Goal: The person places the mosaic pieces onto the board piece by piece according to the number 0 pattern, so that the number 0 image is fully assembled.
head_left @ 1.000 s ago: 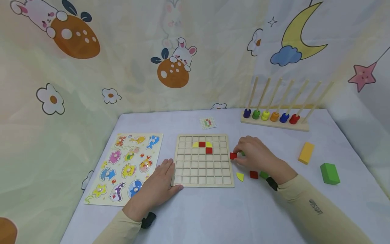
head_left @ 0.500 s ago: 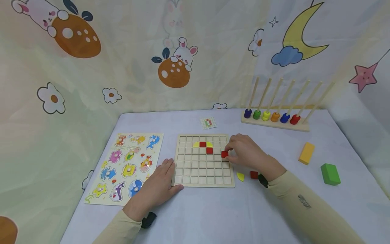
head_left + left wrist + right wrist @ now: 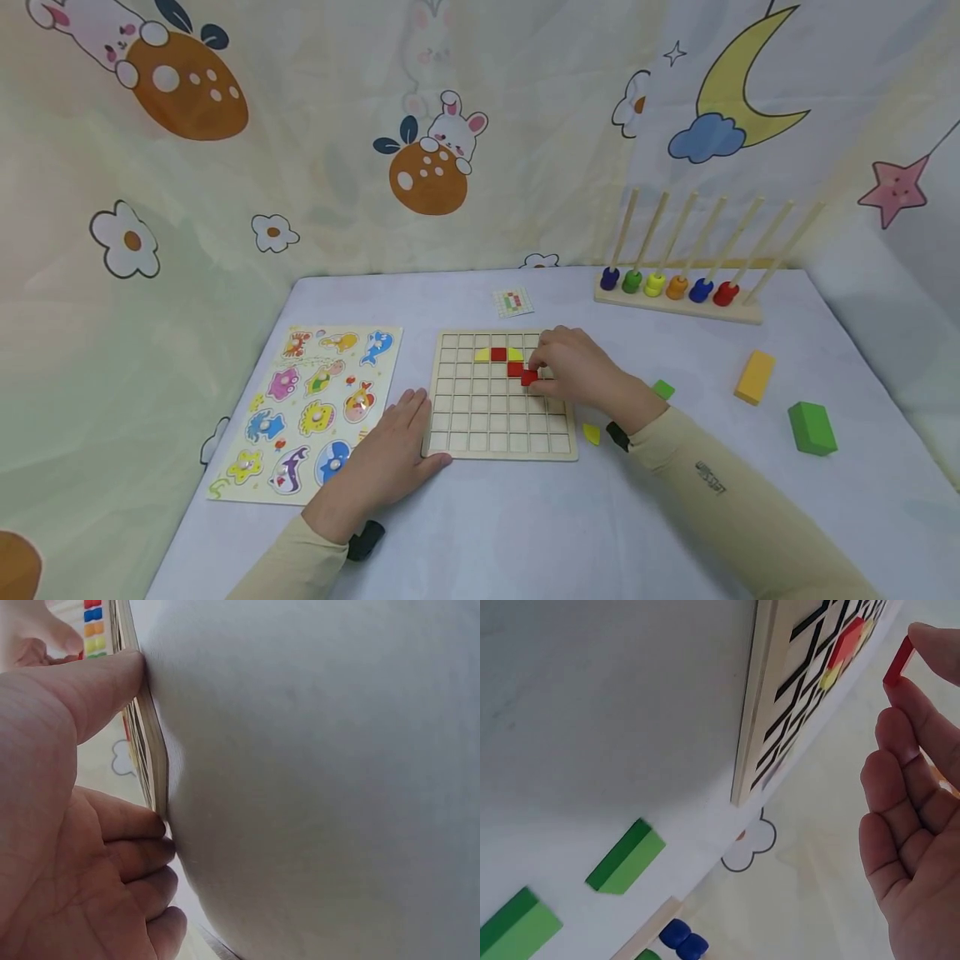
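**Head view: red tile held over the grid board**

Head view shows a white table set in a corner of cloth walls printed with rabbits, flowers, a moon and a star. A wooden grid board lies flat at the middle, with an animal puzzle to its left and a peg rack at the far right.

The right hand pinches a red tile between thumb and fingertips, over the board's upper right part, just below and right of the red tiles already seated there. In the right wrist view the red tile shows edge-on, its long edge slanting toward the board. The left hand lies flat on the table with its fingers pressed together, the thumb touching the board's near left corner.
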### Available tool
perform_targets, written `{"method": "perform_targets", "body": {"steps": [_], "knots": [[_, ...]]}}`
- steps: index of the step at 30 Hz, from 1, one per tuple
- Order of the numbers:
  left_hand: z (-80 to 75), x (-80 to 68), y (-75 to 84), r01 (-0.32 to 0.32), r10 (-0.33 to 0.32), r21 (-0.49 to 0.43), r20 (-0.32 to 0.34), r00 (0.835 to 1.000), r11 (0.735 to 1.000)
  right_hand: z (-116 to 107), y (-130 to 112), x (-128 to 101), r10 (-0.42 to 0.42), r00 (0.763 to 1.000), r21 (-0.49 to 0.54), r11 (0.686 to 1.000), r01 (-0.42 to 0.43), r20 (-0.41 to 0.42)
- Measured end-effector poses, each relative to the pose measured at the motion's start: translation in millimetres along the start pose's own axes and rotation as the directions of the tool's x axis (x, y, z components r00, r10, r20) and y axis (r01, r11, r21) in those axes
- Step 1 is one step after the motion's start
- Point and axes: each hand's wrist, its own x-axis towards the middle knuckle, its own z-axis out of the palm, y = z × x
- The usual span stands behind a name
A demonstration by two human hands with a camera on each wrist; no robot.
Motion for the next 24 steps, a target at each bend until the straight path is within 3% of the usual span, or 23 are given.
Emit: {"method": "perform_targets", "body": {"steps": [9, 24], "knots": [[-0.9, -0.8, 0.3, -0.003, 0.003, -0.006, 0.0, 1.0, 1.0, 12, -4, 14, -0.042, 0.999, -0.021, 0.999, 0.042, 0.014], [-0.9, -1.0, 0.3, -0.002, 0.002, -0.004, 0.001, 1.0, 1.0, 18, -11, 20, 0.004, 0.998, -0.029, 1.0, -0.002, 0.067]]}}
